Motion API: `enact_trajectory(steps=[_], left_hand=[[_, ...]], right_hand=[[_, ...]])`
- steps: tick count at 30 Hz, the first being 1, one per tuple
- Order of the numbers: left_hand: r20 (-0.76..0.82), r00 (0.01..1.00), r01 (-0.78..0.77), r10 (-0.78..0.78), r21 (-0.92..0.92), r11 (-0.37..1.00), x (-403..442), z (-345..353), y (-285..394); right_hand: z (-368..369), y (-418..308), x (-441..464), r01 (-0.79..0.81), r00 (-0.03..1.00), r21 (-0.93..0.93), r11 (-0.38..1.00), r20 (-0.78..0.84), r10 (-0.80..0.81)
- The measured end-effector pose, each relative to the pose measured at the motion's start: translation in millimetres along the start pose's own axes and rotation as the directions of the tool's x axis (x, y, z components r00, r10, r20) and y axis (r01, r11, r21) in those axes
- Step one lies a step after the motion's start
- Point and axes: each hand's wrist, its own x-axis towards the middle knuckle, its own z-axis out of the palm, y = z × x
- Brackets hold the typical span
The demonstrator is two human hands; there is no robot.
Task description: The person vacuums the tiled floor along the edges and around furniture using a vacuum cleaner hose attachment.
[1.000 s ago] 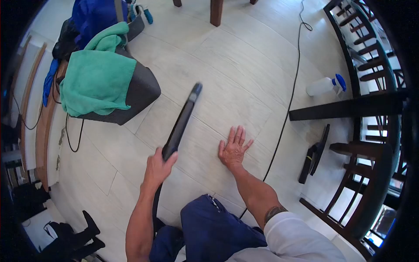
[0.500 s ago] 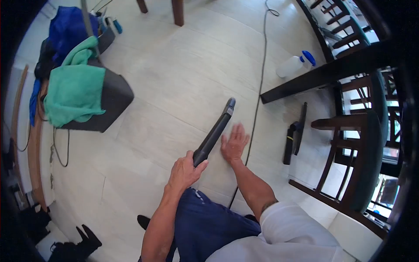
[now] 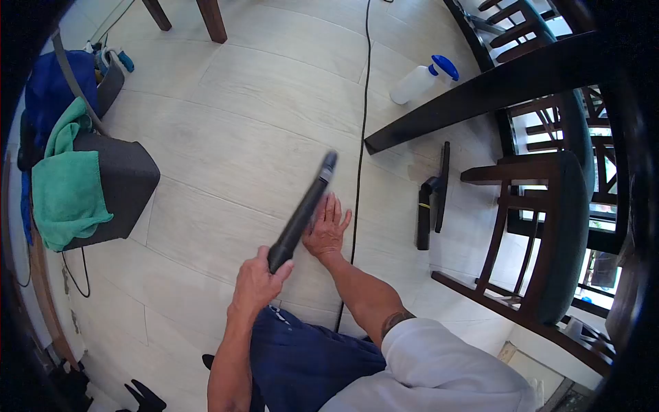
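My left hand (image 3: 255, 283) is closed around the lower end of a black vacuum cleaner handle (image 3: 301, 221), a tube with a bent tip and a grey band near the top. The handle slants up and to the right above the floor. Close beside it, my right hand (image 3: 325, 230) has its fingers spread and holds nothing. Part of that hand lies behind the tube, and I cannot tell whether they touch. A dark cable (image 3: 361, 154) runs along the floor just right of this hand.
A black vacuum floor head (image 3: 434, 196) lies on the tiles (image 3: 237, 117) near a dark wooden chair (image 3: 511, 226). Beside a black table leg (image 3: 473, 99) is a spray bottle (image 3: 415, 84). A green cloth (image 3: 72, 196) hangs over a grey box (image 3: 127, 175) at left.
The view has shifted, so the surroundings sit further left. My right hand has come closer to the vacuum handle and now partly overlaps it. The left hand keeps its hold.
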Motion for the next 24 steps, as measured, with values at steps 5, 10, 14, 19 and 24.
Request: enact_trajectory(steps=[5,10,14,19,24], left_hand=[[0.01,0.998,-0.067,0.068,-0.061,0.996,-11,0,11],[0.063,0.967,-0.251,0.248,0.047,0.967,-20,31,28],[0.025,0.962,-0.272,0.272,0.027,0.962,-20,53,51],[-0.039,0.941,-0.328,0.335,0.128,0.936,18,84,63],[-0.087,0.906,-0.392,0.415,0.203,0.897,43,102,73]], right_hand=[[1,2,-1,-0.003,0.998,-0.01,1.0,0.06,0.004],[-1,1,1,0.099,0.983,0.185,0.978,-0.168,-0.068],[-16,-4,2,0.065,0.991,0.162,0.985,-0.125,-0.045],[-9,-4,-3,-0.009,0.998,0.111,0.994,-0.064,0.016],[-9,5,-12,-0.009,0.998,0.118,0.993,-0.067,0.017]])
